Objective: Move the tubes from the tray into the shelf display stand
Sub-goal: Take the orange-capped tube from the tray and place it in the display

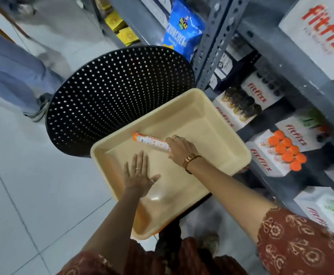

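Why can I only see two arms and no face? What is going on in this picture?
The camera sits on a person's head and looks down, so you see only their arms. In front of them a beige tray rests on a black chair with holes. One orange and white tube is left in the tray. The right hand is closing its grip on that tube. The left hand lies flat and open on the tray. At the right, a grey shelf holds display stands, one with orange-capped tubes already in it.
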